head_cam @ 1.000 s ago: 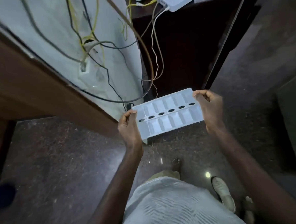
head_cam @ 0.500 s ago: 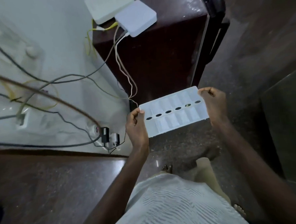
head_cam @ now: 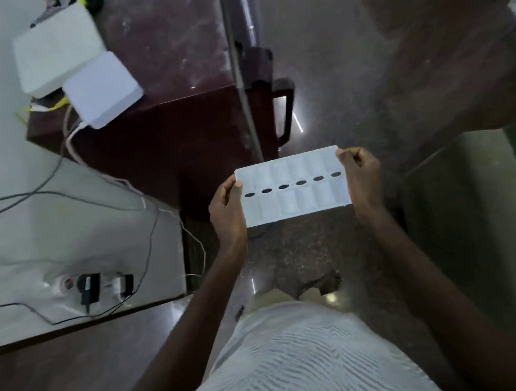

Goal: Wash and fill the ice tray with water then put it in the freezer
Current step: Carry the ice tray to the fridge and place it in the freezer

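A white ice tray [head_cam: 293, 185] with two rows of compartments and a middle line of dark oval holes is held level in front of me. My left hand [head_cam: 227, 209] grips its left end, thumb on top. Its right end sits in the grip of my right hand [head_cam: 359, 178], fingers curled over the far corner. Just beyond the tray stands a dark maroon fridge [head_cam: 170, 134], seen from above, with its door handle [head_cam: 285, 110] on the right side. Whether the compartments hold water cannot be told.
Two white boxes [head_cam: 74, 70] with cables lie on the fridge top. A white wall [head_cam: 73, 235] at left carries a socket with plugs [head_cam: 106, 285] and loose wires. Dark speckled floor [head_cam: 313, 252] lies below, with a greenish panel [head_cam: 461, 214] at right.
The view has swung right and closer to the fridge, so its top and handle now show. Both hands keep the same hold on the tray, which stays level.
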`<state>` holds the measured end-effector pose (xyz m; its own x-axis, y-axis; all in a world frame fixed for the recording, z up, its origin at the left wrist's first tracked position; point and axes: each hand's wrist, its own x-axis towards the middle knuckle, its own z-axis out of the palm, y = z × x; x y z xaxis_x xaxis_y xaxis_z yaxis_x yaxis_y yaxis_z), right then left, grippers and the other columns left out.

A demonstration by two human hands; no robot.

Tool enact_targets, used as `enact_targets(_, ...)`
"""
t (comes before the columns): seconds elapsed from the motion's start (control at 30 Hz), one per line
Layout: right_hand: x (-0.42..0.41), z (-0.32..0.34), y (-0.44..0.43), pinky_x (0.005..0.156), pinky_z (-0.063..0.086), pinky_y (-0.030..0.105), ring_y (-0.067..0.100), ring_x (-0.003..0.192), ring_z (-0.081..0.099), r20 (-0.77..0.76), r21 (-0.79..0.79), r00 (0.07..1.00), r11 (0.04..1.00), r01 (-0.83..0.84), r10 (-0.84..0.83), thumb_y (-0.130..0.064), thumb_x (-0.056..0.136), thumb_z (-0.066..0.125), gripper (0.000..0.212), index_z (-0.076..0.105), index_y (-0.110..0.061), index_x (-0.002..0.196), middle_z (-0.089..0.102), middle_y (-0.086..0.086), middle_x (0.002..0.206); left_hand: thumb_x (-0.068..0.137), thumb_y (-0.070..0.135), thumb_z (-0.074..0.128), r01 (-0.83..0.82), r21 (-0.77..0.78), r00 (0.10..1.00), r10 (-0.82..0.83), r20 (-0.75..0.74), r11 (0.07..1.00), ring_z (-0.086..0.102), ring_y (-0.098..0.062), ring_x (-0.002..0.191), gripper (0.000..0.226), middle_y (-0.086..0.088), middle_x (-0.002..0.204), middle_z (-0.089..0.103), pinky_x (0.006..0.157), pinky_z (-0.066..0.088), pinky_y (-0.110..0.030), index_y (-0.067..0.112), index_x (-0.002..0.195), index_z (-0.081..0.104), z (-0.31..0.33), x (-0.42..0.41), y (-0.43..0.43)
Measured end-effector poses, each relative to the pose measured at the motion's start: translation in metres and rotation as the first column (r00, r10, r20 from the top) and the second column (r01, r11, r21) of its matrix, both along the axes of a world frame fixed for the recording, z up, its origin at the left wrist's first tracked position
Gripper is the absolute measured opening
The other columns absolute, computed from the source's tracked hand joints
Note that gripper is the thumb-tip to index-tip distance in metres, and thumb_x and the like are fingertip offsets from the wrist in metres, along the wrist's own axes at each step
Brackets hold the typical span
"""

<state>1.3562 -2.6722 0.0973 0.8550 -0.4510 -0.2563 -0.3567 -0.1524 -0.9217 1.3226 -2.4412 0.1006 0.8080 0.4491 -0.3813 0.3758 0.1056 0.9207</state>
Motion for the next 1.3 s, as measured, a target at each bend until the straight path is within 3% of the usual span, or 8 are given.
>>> enact_targets(0.3, 0.046, -0.002, -0.142, 0.073, 0.055, 0.032, 0.012, 0.082, 0.066, -0.028, -0.065, 0.995, 0.994, 0.093, -0.095, -0.042, 0.1, 0.058, 0.032, 0.067, -0.012, 0.099, 0.072, 0.001, 0.093, 0.095, 0.029, 0.065, 0.119, -0.02, 0.992, -0.12, -0.043, 0.993, 0.075, -0.016, 0.101, 0.03, 0.005, 0.111, 0.078, 0.09, 0.062, -0.044, 0.022, 0.124, 0.073, -0.002, 0.071, -0.136)
enact_targets(0.4, 0.064, -0.003, -0.178, 0.073, 0.053, 0.033, 0.014, 0.082, 0.065, -0.006, -0.063, 0.994, 0.992, 0.107, -0.107, -0.041, 0.101, 0.058, 0.034, 0.067, -0.008, 0.097, 0.072, 0.005, 0.093, 0.098, 0.024, 0.063, 0.171, -0.022, 0.985, -0.172, -0.033, 0.985, 0.075, -0.014, 0.1, 0.03, 0.005, 0.111, 0.077, 0.086, 0.062, -0.037, 0.019, 0.126, 0.072, 0.001, 0.095, -0.172)
enact_targets(0.57, 0.111, -0.008, -0.236, 0.056, 0.039, 0.009, 0.003, 0.069, 0.053, -0.01, -0.112, 0.992, 0.986, 0.122, -0.124, -0.032, 0.103, 0.058, 0.027, 0.065, -0.008, 0.093, 0.064, -0.001, 0.083, 0.101, 0.015, 0.059, 0.224, -0.017, 0.973, -0.225, -0.048, 0.974, 0.075, -0.004, 0.085, 0.026, 0.007, 0.103, 0.078, 0.069, 0.058, -0.023, 0.017, 0.123, 0.073, -0.002, 0.149, -0.229)
enact_targets(0.77, 0.179, -0.026, -0.306, 0.064, 0.041, 0.029, 0.007, 0.07, 0.053, -0.023, -0.14, 0.987, 0.978, 0.154, -0.159, -0.037, 0.102, 0.058, 0.029, 0.061, -0.013, 0.085, 0.061, -0.005, 0.076, 0.097, 0.018, 0.062, 0.328, 0.004, 0.938, -0.325, -0.118, 0.945, 0.075, -0.014, 0.098, 0.026, 0.005, 0.107, 0.079, 0.093, 0.061, -0.047, 0.023, 0.118, 0.076, -0.02, 0.228, -0.288)
enact_targets(0.9, 0.222, -0.029, -0.354, 0.069, 0.044, 0.033, 0.016, 0.079, 0.058, -0.055, -0.187, 0.985, 0.971, 0.149, -0.162, -0.038, 0.103, 0.057, 0.029, 0.062, -0.013, 0.09, 0.064, 0.002, 0.085, 0.098, 0.015, 0.061, 0.361, -0.012, 0.923, -0.359, -0.14, 0.932, 0.075, -0.014, 0.099, 0.027, 0.005, 0.108, 0.079, 0.094, 0.06, -0.045, 0.021, 0.119, 0.076, -0.018, 0.281, -0.333)
enact_targets(1.03, 0.264, -0.025, -0.392, 0.062, 0.04, 0.025, 0.012, 0.074, 0.054, -0.053, -0.227, 0.982, 0.96, 0.166, -0.183, -0.036, 0.104, 0.056, 0.033, 0.065, -0.007, 0.093, 0.063, 0.004, 0.085, 0.099, 0.012, 0.059, 0.429, 0.002, 0.899, -0.427, -0.101, 0.903, 0.074, -0.014, 0.102, 0.029, 0.004, 0.112, 0.078, 0.09, 0.061, -0.036, 0.019, 0.123, 0.074, -0.017, 0.328, -0.37)
enact_targets(1.13, 0.284, -0.021, -0.416, 0.054, 0.037, 0.008, 0.014, 0.077, 0.054, -0.059, -0.249, 0.981, 0.954, 0.167, -0.187, -0.035, 0.105, 0.054, 0.034, 0.067, -0.004, 0.098, 0.064, 0.004, 0.088, 0.1, 0.014, 0.058, 0.486, 0.001, 0.869, -0.483, -0.107, 0.874, 0.075, -0.016, 0.092, 0.03, 0.0, 0.11, 0.078, 0.07, 0.06, -0.029, 0.018, 0.128, 0.071, -0.013, 0.353, -0.391)
enact_targets(1.3, 0.314, -0.024, -0.451, 0.067, 0.044, 0.03, 0.017, 0.084, 0.059, -0.074, -0.208, 0.978, 0.963, 0.174, -0.193, -0.041, 0.104, 0.054, 0.038, 0.067, -0.005, 0.102, 0.067, 0.006, 0.094, 0.102, 0.013, 0.057, 0.53, -0.052, 0.838, -0.532, -0.122, 0.846, 0.076, -0.018, 0.089, 0.03, -0.005, 0.109, 0.078, 0.065, 0.059, -0.028, 0.017, 0.13, 0.069, -0.006, 0.386, -0.423)
